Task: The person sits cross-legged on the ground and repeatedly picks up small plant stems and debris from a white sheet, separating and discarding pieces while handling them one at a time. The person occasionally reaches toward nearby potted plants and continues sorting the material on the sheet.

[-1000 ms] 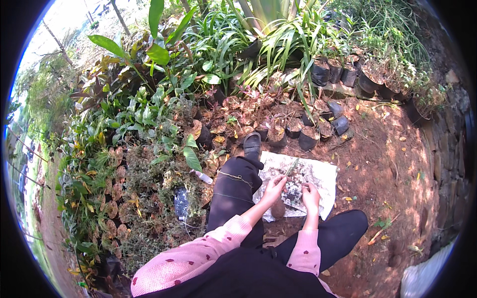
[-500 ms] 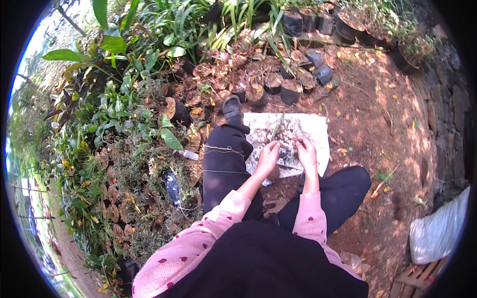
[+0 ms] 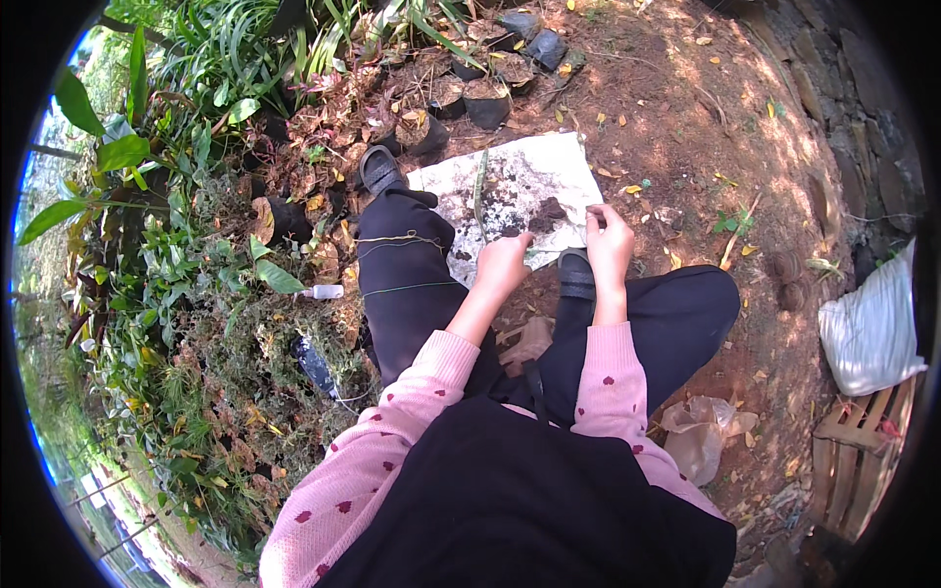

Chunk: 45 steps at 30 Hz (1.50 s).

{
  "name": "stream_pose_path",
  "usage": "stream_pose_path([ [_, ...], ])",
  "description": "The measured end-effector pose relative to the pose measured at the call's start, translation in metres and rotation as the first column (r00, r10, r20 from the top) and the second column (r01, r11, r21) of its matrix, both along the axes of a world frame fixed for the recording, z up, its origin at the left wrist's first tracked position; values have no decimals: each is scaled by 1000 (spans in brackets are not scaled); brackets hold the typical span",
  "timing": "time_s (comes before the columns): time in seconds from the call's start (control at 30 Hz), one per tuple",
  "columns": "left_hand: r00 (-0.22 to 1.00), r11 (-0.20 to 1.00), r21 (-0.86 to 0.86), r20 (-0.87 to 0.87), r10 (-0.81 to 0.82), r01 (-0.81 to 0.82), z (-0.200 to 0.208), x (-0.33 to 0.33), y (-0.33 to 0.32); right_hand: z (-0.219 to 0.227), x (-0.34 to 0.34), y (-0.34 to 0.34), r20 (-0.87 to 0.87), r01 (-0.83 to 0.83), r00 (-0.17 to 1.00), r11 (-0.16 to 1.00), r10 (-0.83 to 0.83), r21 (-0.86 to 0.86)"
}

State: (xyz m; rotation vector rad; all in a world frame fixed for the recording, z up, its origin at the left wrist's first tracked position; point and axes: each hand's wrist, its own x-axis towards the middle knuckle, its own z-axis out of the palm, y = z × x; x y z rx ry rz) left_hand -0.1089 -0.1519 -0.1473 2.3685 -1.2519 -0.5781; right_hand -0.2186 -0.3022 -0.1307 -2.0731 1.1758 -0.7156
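Note:
A white sheet (image 3: 564,152), smeared with dark soil, lies on the ground between my feet. On it are a dark clump of soil (image 3: 549,213) and a long, thin green leaf or stem (image 3: 480,191). My left hand (image 3: 503,263) is closed over the sheet's near edge, its thumb by the clump; whatever it grips is hidden. My right hand (image 3: 610,240) hovers by the sheet's right near corner, thumb and fingers pinched together. Anything in that pinch is too small to make out. A yellowish string (image 3: 400,238) and a green string (image 3: 412,287) cross my left trouser leg.
Dense plants (image 3: 186,255) and several black soil bags (image 3: 486,103) line the left and far side. At right are a stone wall (image 3: 863,108), a white sack (image 3: 870,323) and a wooden crate (image 3: 855,441). A crumpled plastic bag (image 3: 698,436) lies near my right knee.
The view has shifted, so the sheet sits higher and further left. My hands have moved apart from close together, and the soil clump between them now shows.

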Motion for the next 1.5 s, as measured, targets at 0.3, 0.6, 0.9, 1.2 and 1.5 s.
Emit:
stream_pose_path([
  [0.3, 951, 916, -387, -308, -15, -111, -14, -22, -30, 3, -54, -36, 398, 28, 876, 853, -271, 520],
  [0.6, 114, 599, -237, -965, -236, -765, 12, -6, -40, -32, -40, 17, -193, -141, 957, 932, 214, 333],
  [0.9, 430, 354, -478, -878, -211, -804, 24, 10, -27, -89, -14, 42, -529, -206, 698, 843, 482, 497],
  [1.2, 489, 324, -590, -802, -343, -740, 30, 26, -9, -53, -15, 28, -354, -328, 806, 856, 474, 400],
  [1.5, 513, 834, -474, -809, -285, -283, 37, 21, -2, -10, -8, 25, 367, -597, 788, 759, 494, 262],
])
